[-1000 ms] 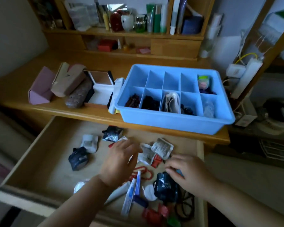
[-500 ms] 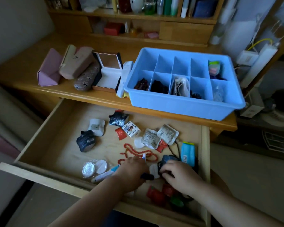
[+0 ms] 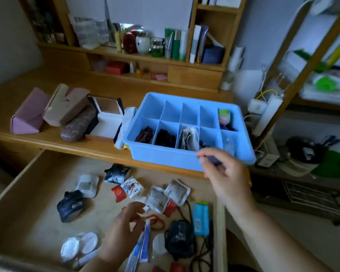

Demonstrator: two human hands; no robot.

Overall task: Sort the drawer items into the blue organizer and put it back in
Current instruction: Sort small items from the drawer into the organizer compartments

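The blue organizer (image 3: 186,160) stands on the desk top above the open wooden drawer (image 3: 28,173). Several of its compartments hold dark beads, folded packets and a small green-capped bottle. My right hand (image 3: 222,173) is raised in front of the organizer's near wall and pinches a small dark object (image 3: 214,159). My left hand (image 3: 124,230) hovers low over the drawer with loosely curled fingers, holding nothing, just above red beads (image 3: 157,220) and small tubes (image 3: 145,244). Sachets (image 3: 177,191), a dark pouch (image 3: 180,240) and a blue tube (image 3: 201,217) lie scattered in the drawer.
On the desk left of the organizer lie a pink case (image 3: 28,114), a tan case (image 3: 67,107), a brown case (image 3: 79,126) and an open mirror box (image 3: 106,118). Shelves with bottles stand behind. A power strip (image 3: 267,112) and cables sit to the right.
My right hand rose from the drawer's lower right corner to the organizer's front wall, carrying a small dark object. My left hand lifted slightly off the items. The view tilted upward.
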